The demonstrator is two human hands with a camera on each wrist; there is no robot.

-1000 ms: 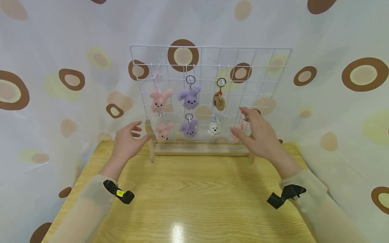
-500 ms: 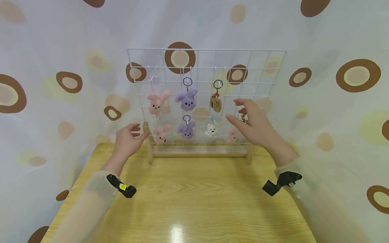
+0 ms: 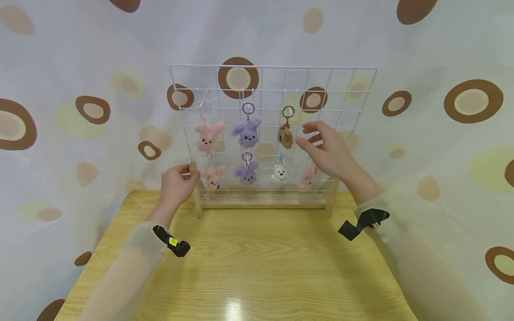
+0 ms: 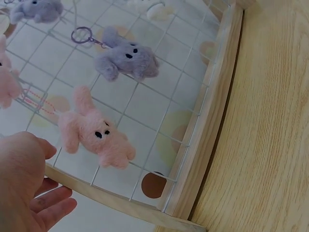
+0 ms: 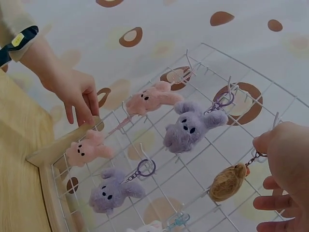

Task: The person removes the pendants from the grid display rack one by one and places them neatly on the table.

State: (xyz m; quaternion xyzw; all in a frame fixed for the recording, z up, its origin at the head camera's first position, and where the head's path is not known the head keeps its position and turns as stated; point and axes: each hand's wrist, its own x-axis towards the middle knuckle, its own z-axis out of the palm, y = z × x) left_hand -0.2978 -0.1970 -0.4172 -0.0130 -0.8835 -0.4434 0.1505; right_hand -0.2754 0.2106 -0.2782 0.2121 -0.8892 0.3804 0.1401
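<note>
A white wire grid rack point(image 3: 273, 67) stands on wooden feet, with plush keychains hanging from its hooks. My left hand point(image 3: 176, 187) pinches the top of the rack's left wooden post point(image 3: 197, 200) between thumb and fingers. Close by hangs a small pink bunny keychain point(image 4: 94, 133). My right hand point(image 3: 331, 149) is half spread in front of the grid, just right of a brown plush keychain point(image 3: 285, 138). Nothing shows between its fingers. In the right wrist view, that brown keychain point(image 5: 228, 182) hangs beside the thumb, and I cannot tell if they touch.
Two purple bunny keychains point(image 3: 247, 133) hang in the middle, another pink bunny point(image 3: 209, 136) at upper left. Below the brown one is a white bear keychain point(image 3: 280, 171); a pink plush point(image 3: 308, 178) hangs lower right. The wooden table point(image 3: 257, 263) lies in front, a patterned cloth point(image 3: 132, 40) behind.
My left hand has moved right and taken hold of the left post. The right hand has moved up and left, from the lower right pink plush towards the brown keychain.
</note>
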